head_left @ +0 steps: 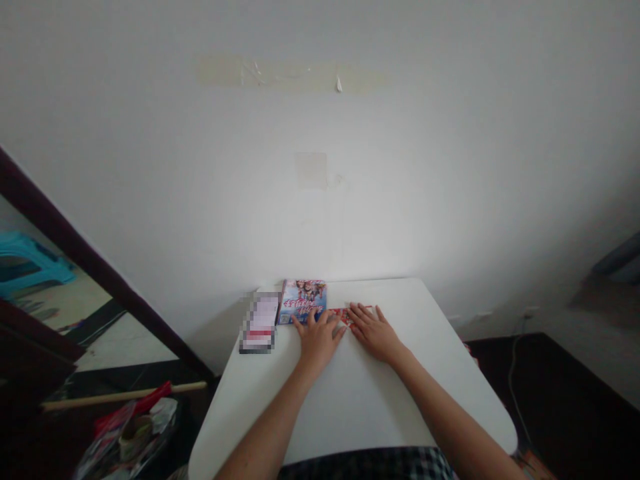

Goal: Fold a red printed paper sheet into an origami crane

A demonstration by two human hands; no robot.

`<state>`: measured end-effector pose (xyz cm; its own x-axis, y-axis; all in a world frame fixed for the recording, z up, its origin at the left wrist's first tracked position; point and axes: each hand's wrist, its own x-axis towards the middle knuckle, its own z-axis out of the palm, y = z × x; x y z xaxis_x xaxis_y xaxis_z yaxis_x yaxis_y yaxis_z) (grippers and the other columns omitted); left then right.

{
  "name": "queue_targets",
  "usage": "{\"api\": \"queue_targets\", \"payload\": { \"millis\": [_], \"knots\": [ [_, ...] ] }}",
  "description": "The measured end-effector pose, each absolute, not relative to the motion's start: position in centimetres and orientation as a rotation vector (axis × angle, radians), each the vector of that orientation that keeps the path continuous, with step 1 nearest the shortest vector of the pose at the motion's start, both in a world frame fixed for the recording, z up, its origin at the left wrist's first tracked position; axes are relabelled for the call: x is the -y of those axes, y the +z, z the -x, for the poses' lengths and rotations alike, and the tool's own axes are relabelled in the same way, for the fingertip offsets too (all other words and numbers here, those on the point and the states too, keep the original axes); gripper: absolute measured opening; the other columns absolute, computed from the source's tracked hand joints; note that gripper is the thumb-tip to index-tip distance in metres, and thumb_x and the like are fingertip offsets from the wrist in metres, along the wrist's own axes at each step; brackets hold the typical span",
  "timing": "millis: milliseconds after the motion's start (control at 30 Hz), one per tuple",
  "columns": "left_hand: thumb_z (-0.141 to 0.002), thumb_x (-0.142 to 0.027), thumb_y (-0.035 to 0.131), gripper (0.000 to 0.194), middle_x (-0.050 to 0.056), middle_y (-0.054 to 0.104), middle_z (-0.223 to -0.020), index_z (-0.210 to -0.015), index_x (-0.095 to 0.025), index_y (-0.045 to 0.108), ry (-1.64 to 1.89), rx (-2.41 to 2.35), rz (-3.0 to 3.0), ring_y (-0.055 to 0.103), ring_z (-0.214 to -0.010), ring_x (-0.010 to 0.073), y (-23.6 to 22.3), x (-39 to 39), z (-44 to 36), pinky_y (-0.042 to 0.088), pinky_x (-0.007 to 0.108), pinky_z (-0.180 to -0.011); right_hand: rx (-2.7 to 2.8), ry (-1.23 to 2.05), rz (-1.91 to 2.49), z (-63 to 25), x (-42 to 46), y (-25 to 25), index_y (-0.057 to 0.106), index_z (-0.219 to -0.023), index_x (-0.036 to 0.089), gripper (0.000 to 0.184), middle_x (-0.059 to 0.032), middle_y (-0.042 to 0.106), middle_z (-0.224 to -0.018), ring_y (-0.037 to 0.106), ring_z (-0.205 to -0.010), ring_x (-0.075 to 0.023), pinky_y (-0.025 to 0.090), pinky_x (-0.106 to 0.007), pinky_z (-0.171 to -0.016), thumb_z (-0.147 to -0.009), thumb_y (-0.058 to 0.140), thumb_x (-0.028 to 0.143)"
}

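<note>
A red patterned sheet of paper (341, 314) lies on the white table (360, 413), largely covered by both hands. My left hand (320, 339) rests with its fingers spread, some on the paper's left side and others by the lower edge of a blue printed packet or booklet (303, 297). My right hand (375, 333) lies flat over the right part of the paper, fingers stretched out. Between the hands a bit of the red pattern and a pale edge show. Whether the paper is folded I cannot tell.
A phone-like device (259, 323), blurred out, lies left of the blue packet. A white wall (425, 200) stands behind the table. On the floor at left are a wooden stick (125, 396) and a bag of items (135, 437); a mirror (115, 327) leans there.
</note>
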<state>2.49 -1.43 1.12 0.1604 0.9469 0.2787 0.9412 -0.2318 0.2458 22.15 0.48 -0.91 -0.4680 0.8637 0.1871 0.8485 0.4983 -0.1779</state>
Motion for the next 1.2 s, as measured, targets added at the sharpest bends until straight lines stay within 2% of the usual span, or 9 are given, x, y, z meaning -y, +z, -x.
{"api": "queue_targets", "payload": {
  "millis": [200, 467, 600, 667, 767, 933, 1033, 1200],
  "knots": [
    [-0.096, -0.052, 0.046, 0.037, 0.001, 0.063, -0.139, -0.122, -0.041, 0.068, 0.587, -1.964, -2.381, 0.038, -0.137, 0.0368, 1.5, 1.7, -2.6, -0.003, 0.084, -0.108, 2.439, 0.059, 1.594, -23.4, 0.3, -0.5, 0.025, -0.157, 0.031, 0.058, -0.0049, 0.026, -0.162, 0.025, -0.151, -0.0223, 0.012, -0.060, -0.122, -0.103, 0.021, 0.054],
    [-0.095, -0.053, 0.047, 0.035, 0.000, 0.061, -0.141, -0.119, -0.043, 0.070, 0.628, -1.977, -2.350, 0.038, -0.137, 0.0374, 1.7, 1.7, -2.7, -0.004, 0.085, -0.107, 2.447, 0.041, 1.614, -24.2, 0.3, -0.5, 0.025, -0.157, 0.023, 0.063, -0.0075, 0.023, -0.163, 0.025, -0.151, -0.0232, 0.010, -0.060, -0.123, -0.103, 0.020, 0.054],
    [-0.094, -0.054, 0.048, 0.035, 0.002, 0.062, -0.140, -0.119, -0.043, 0.070, 0.609, -1.979, -2.345, 0.038, -0.137, 0.0368, 1.7, 1.7, -2.7, -0.004, 0.084, -0.108, 2.503, 0.022, 1.534, -24.7, -0.3, -0.7, 0.028, -0.156, 0.018, 0.065, -0.0094, 0.024, -0.162, 0.024, -0.152, -0.0233, 0.019, -0.052, -0.124, -0.103, 0.023, 0.054],
    [-0.094, -0.055, 0.048, 0.036, 0.002, 0.062, -0.140, -0.119, -0.042, 0.070, 0.611, -1.979, -2.341, 0.038, -0.136, 0.0368, 1.7, 1.6, -2.7, -0.004, 0.084, -0.108, 2.534, 0.004, 1.476, -25.3, -0.7, -0.7, 0.029, -0.156, 0.018, 0.063, -0.0103, 0.026, -0.162, 0.027, -0.151, -0.0230, 0.021, -0.050, -0.124, -0.103, 0.026, 0.052],
    [-0.093, -0.055, 0.049, 0.036, 0.002, 0.062, -0.139, -0.120, -0.042, 0.070, 0.620, -1.977, -2.333, 0.038, -0.136, 0.0371, 1.6, 1.6, -2.7, -0.003, 0.084, -0.108, 2.579, -0.026, 1.379, -26.1, -1.1, -0.6, 0.031, -0.155, 0.020, 0.060, -0.0100, 0.031, -0.160, 0.031, -0.149, -0.0232, 0.020, -0.052, -0.124, -0.103, 0.029, 0.049],
    [-0.092, -0.056, 0.051, 0.036, 0.001, 0.062, -0.139, -0.120, -0.043, 0.070, 0.607, -1.977, -2.341, 0.038, -0.136, 0.0373, 1.5, 1.4, -2.7, -0.003, 0.085, -0.107, 2.574, -0.012, 1.253, -27.1, -1.6, -0.9, 0.035, -0.153, 0.022, 0.057, -0.0103, 0.037, -0.158, 0.036, -0.147, -0.0230, 0.028, -0.050, -0.122, -0.102, 0.038, 0.047],
    [-0.092, -0.056, 0.051, 0.036, 0.001, 0.062, -0.139, -0.119, -0.042, 0.070, 0.611, -1.972, -2.348, 0.039, -0.136, 0.0369, 1.5, 1.4, -2.7, -0.002, 0.085, -0.108, 2.554, -0.020, 1.190, -27.6, -1.7, -0.8, 0.046, -0.147, 0.022, 0.051, -0.0106, 0.045, -0.153, 0.039, -0.145, -0.0244, 0.032, -0.050, -0.120, -0.101, 0.046, 0.043],
    [-0.092, -0.055, 0.052, 0.035, 0.001, 0.062, -0.140, -0.119, -0.042, 0.070, 0.620, -1.965, -2.326, 0.040, -0.135, 0.0359, 1.8, 1.4, -2.8, -0.002, 0.085, -0.107, 2.572, 0.019, 1.099, -28.1, -1.5, 0.3, 0.064, -0.131, 0.025, 0.035, -0.0075, 0.058, -0.143, 0.045, -0.141, -0.0237, 0.032, -0.052, -0.120, -0.100, 0.050, 0.035]
  ]
}}
